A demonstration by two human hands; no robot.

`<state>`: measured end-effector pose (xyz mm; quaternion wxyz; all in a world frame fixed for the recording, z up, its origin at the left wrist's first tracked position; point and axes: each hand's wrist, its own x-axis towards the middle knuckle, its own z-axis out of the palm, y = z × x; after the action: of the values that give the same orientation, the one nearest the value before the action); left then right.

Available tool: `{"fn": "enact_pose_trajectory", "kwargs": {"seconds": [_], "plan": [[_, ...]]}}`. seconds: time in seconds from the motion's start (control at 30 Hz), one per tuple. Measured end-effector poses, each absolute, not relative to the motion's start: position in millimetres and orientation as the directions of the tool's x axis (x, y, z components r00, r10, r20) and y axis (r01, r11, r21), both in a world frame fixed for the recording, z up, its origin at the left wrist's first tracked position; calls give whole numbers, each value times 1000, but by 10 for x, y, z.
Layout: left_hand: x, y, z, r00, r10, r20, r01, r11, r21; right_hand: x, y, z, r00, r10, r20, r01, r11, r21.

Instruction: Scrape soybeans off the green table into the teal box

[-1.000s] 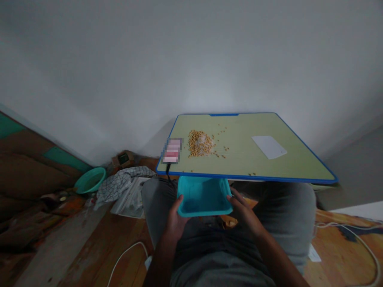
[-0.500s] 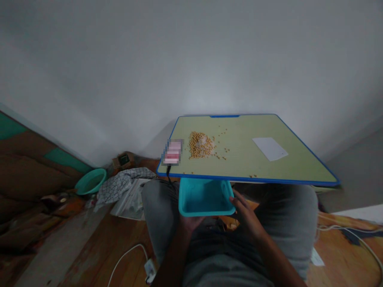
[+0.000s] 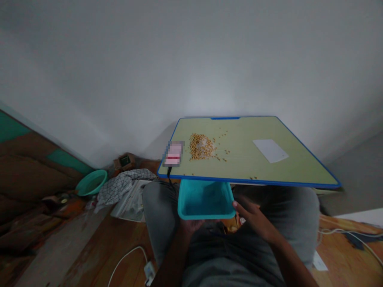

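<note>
A turquoise plastic basin (image 3: 206, 200) sits over my lap, its far side tucked under the table's front edge. From below, my left hand (image 3: 191, 225) holds the basin's near side, with its fingers mostly hidden underneath. My right hand (image 3: 253, 215) is at the basin's right rim, fingers apart and partly blurred, one fingertip at or very near the rim. On the pale green table (image 3: 239, 167) with a blue edge lies a heap of yellow soybeans (image 3: 201, 147), with something whitish among them and loose beans scattered to its right.
A white sheet (image 3: 271, 150) lies on the table's right half. A pixelated pink object (image 3: 173, 154) with a black strap is at its left edge. On the floor are a green basin (image 3: 92, 182), a checked cloth (image 3: 122, 185) and a power strip (image 3: 149, 271).
My right hand has loosened from the basin's rim and shifted slightly right, its fingers spreading. The basin has come slightly nearer in my left hand.
</note>
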<state>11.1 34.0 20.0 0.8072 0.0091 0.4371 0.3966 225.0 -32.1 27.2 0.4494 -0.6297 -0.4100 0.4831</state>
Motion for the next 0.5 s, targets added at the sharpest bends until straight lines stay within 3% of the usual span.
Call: {"fn": "enact_pose_trajectory", "kwargs": {"seconds": [0.2,0.37,0.5], "plan": [[-20,313,64,312,698,-645,-631,660,409,2772,-416,808,65,984,-163,257,-174,-951],[-148,334,-169,463,767,-443,-636,636,437,3309,-239,1228,312,950,19,391,-110,-914],[-176,332,-218,508,785,-354,-600,617,509,3710,134,1279,528,807,266,671,-204,-713]]}}
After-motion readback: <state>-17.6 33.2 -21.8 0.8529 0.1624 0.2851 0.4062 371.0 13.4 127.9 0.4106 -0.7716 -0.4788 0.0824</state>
